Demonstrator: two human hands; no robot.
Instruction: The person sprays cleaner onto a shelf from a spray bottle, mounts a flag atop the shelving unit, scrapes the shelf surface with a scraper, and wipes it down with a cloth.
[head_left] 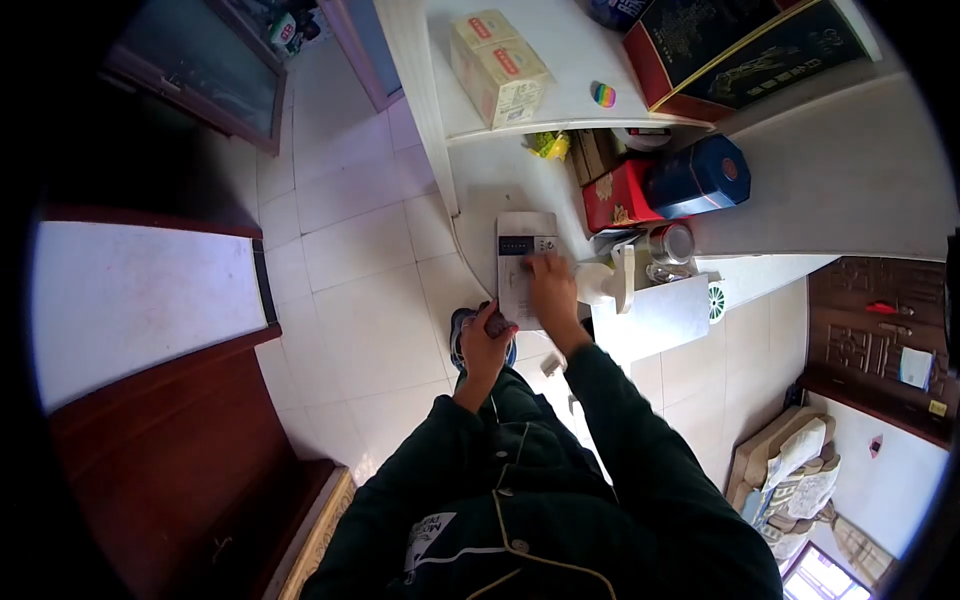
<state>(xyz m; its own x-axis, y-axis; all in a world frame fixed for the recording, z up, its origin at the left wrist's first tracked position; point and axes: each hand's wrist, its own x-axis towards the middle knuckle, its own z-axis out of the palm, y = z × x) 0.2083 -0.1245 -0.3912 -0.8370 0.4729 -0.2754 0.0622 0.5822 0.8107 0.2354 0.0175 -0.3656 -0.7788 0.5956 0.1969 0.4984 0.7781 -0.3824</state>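
A flat grey-white box (513, 286) with a dark printed band lies on the white shelf in front of me. My right hand (552, 289) is over its right side, fingers bent and slightly blurred; whether they grip anything is hidden. At the box's lower left corner, my left hand (488, 337) is closed around a small dark object (497, 323). A white jug-like item (597, 284) stands just right of my right hand.
Beside the jug are a round tin (671, 243), a red box (617, 196) and a blue canister (712, 176). A pale carton (497, 68) stands on the upper shelf. Tiled floor (360, 270) lies left; a dark red cabinet (170, 450) is at the lower left.
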